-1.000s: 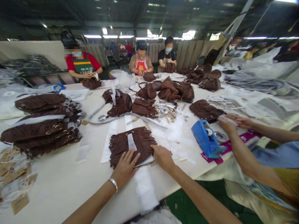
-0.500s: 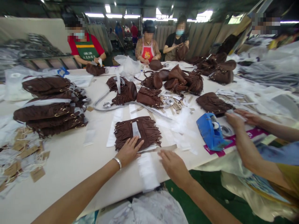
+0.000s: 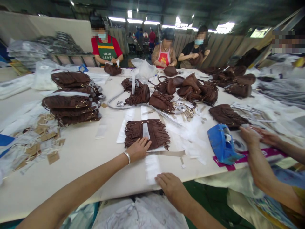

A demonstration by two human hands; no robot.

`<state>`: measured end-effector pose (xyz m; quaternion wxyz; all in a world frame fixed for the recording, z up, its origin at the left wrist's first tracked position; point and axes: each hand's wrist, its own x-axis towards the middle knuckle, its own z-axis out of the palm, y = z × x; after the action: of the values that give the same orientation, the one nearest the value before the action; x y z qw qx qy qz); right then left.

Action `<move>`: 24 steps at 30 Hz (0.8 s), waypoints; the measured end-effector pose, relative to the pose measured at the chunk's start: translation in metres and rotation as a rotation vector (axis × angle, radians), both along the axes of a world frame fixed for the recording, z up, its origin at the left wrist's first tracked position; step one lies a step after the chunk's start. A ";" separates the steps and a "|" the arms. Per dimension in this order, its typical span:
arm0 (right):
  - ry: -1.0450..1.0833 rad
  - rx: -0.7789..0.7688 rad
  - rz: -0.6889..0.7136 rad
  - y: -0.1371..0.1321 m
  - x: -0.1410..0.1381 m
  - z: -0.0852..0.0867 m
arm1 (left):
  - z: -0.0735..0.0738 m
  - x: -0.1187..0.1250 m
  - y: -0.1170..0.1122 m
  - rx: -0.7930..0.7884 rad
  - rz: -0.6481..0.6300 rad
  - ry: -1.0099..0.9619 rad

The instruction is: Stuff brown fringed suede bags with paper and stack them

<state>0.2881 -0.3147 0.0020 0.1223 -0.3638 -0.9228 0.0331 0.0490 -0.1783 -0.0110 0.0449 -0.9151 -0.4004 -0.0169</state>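
A brown fringed bag (image 3: pixel 158 138) lies flat on the table in front of me, with two gold eyelets at its top edge. A pale translucent strip (image 3: pixel 145 131) runs down its middle. My left hand (image 3: pixel 138 149) rests on the bag's lower part, fingers spread over the strip's lower end. From under the bag, a white band of thin wrapping (image 3: pixel 152 168) reaches toward the table's near edge. Beside that band's lower right corner is my right hand (image 3: pixel 172 189), its fingers stretched out and fingertips at the band's edge; the thumb is hidden.
Stacked brown bags (image 3: pixel 71 101) and a heap of hang tags (image 3: pixel 49 136) are at left. A blue tape dispenser (image 3: pixel 220 144) stands right, near a co-worker's hands (image 3: pixel 252 135). More bags (image 3: pixel 197 89) lie farther back, where several people work. A tan strip (image 3: pixel 170 153) lies below my bag.
My right hand has moved down and slightly left, from near the tan strip to the white band's lower end. My left hand stays on the bag. The view has shifted left.
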 end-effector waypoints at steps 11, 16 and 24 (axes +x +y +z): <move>0.447 -0.536 -0.215 0.020 -0.003 0.030 | 0.002 -0.002 0.001 -0.038 -0.013 -0.023; 0.470 -0.422 -0.160 0.026 0.002 0.038 | 0.001 -0.002 0.001 -0.039 -0.010 -0.031; 0.170 0.341 0.201 0.023 -0.002 0.009 | -0.005 -0.001 -0.002 0.021 0.007 -0.038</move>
<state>0.2859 -0.2922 0.0106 0.2558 -0.2400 -0.9330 -0.0808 0.0478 -0.1799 -0.0155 0.0470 -0.9126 -0.4042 -0.0385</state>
